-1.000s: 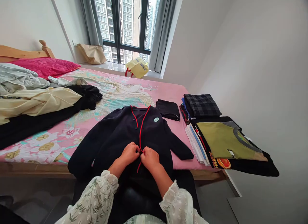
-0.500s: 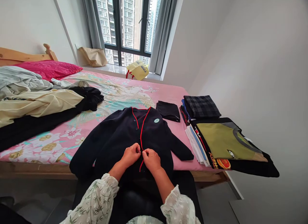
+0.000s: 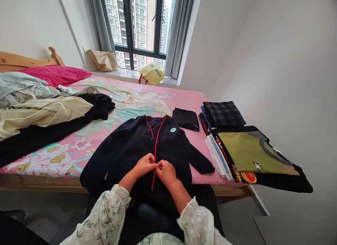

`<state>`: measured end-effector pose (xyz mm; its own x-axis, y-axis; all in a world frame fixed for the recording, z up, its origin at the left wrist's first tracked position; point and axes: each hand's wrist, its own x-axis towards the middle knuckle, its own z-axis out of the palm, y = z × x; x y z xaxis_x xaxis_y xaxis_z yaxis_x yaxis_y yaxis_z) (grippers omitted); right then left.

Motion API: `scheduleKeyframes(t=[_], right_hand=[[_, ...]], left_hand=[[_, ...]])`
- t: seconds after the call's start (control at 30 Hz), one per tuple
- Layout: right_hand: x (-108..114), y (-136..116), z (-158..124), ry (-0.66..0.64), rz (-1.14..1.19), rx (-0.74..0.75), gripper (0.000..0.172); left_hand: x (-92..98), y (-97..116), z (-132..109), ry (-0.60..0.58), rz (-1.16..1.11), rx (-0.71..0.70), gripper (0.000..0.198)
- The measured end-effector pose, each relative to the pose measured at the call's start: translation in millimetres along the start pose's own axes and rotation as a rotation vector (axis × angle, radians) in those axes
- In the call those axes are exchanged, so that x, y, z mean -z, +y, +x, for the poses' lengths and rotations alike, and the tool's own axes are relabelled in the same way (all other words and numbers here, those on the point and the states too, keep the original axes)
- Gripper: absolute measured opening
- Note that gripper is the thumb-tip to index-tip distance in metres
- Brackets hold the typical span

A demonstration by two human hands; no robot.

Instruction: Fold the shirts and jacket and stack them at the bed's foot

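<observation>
A dark navy cardigan [image 3: 131, 143] with red trim lies front up on the pink floral bed [image 3: 126, 97], its hem hanging over the near edge. My left hand [image 3: 144, 165] and my right hand [image 3: 165, 171] meet at the red front opening, low on the garment. Both are closed in a pinch on the two front edges, fingertips touching. A small round badge sits on the cardigan's chest.
Folded clothes are stacked at the bed's right edge: an olive-and-black shirt [image 3: 252, 157], a checked piece [image 3: 223, 113], a black piece [image 3: 186, 118]. Loose cream, grey and black garments [image 3: 39, 115] lie at left with a pink pillow [image 3: 56, 73]. A yellow bag [image 3: 152, 73] sits on the window sill.
My hands stay pinched together on the cardigan's front opening. The red trim below them now lies straighter and closed. The view has shifted slightly.
</observation>
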<state>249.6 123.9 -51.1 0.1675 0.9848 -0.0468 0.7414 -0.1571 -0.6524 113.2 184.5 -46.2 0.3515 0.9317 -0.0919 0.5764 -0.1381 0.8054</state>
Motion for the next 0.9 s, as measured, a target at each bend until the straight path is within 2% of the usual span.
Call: scheduleKeyframes(t=[0.13, 0.33, 0.47, 0.57, 0.67, 0.77, 0.83, 0.9], right_hand=[[-4.3, 0.8, -1.4, 0.050, -0.026, 0.009, 0.009], [8.0, 2.6, 14.7, -0.175, 0.123, -0.149, 0.011], [13.7, 6.9, 25.3, -0.225, 0.124, -0.159, 0.017], [15.2, 7.7, 32.8, -0.190, 0.100, -0.142, 0.021], [14.5, 0.4, 42.2, -0.095, 0.078, -0.100, 0.021], [11.2, -13.3, 54.1, -0.011, 0.047, -0.044, 0.020], [8.0, -21.5, 62.6, 0.005, -0.019, -0.046, 0.028], [4.6, -25.4, 70.1, -0.013, -0.080, -0.079, 0.038]], left_hand=[[-4.1, -4.3, 3.6, 0.031, 0.005, 0.006, 0.011], [-6.5, -4.8, -10.8, 0.037, -0.008, -0.128, 0.015], [-7.1, -5.5, -16.3, 0.054, 0.016, -0.191, 0.017], [-9.6, -9.6, -13.8, 0.077, 0.029, -0.182, 0.016], [-10.6, -10.9, -11.5, 0.099, 0.012, -0.145, 0.019], [-5.8, -9.4, -9.7, 0.157, -0.025, -0.105, 0.010], [0.0, -9.3, -6.1, 0.213, -0.032, -0.066, 0.002], [5.4, -9.9, 1.3, 0.253, -0.030, -0.032, 0.003]])
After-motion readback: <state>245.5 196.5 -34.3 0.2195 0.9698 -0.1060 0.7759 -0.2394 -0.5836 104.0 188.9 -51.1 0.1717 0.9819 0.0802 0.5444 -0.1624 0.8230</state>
